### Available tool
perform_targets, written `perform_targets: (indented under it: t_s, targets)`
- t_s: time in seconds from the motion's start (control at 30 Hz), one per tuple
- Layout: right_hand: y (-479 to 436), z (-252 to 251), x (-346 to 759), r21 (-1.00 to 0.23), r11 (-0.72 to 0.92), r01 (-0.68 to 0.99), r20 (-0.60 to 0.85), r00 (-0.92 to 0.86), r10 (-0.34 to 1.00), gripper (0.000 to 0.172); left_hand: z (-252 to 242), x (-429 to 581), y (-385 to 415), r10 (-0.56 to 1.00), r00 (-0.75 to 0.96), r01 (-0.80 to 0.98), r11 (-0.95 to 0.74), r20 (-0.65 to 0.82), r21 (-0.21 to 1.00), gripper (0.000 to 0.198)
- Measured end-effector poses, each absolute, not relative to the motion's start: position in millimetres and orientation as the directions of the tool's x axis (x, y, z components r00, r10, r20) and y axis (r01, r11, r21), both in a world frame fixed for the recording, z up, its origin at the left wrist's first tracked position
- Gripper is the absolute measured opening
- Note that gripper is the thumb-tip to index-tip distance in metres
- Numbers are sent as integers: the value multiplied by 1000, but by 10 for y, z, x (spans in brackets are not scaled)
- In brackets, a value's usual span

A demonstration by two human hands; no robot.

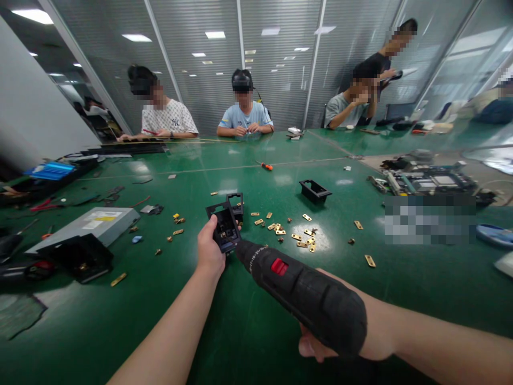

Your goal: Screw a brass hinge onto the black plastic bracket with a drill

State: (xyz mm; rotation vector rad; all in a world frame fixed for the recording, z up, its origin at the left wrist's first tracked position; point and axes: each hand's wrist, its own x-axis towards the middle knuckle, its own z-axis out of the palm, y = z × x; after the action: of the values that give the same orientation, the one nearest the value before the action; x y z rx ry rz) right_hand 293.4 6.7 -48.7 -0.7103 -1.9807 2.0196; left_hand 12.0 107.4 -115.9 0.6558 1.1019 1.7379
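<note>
My left hand (210,250) is closed round a small black plastic housing (223,224), held upright just above the green table (240,331). My right hand (320,342) grips a black electric screwdriver (298,291) with a red switch; its tip points into the lower part of the housing. Most of my right fingers are hidden under the tool's body. A second black housing (235,202) lies on the table right behind the held one. Several small brass plates (298,235) lie scattered just beyond my hands.
A third black housing (315,191) sits further right. A grey drive box (86,227) and a black part (82,256) lie at left, circuit boards (428,182) at right. An orange-handled screwdriver (265,166) lies mid-table. Several people sit at the far edge.
</note>
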Motion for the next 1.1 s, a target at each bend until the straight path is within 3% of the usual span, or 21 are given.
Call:
perform_targets:
  t_s: [0.1,0.47,0.67,0.8,0.97,1.1]
  targets:
    - [124,-519,2939,-980,-79,183,-200,-888,414,62,-1159,118,1068,907,-420,-419,-152,-43,895,71]
    - [60,-459,2907,-951,-202,233,-302,-839,452,73,-1166,109,1068,908,-413,-429,-131,-65,894,70]
    - [37,-419,2887,-985,-11,174,-160,-871,464,70,-1205,75,1071,911,-403,-435,-104,-90,895,65]
    - [19,-408,2890,-982,-74,175,-189,-858,477,70,-1223,66,1070,914,-397,-426,-108,-78,898,67]
    - [78,-533,2878,-975,98,200,-139,-889,436,70,-1227,62,1066,915,-396,-432,-111,-77,895,76]
    - [90,-589,2909,-975,76,208,-153,-881,448,66,-1233,57,1064,916,-396,-431,-117,-71,895,74]
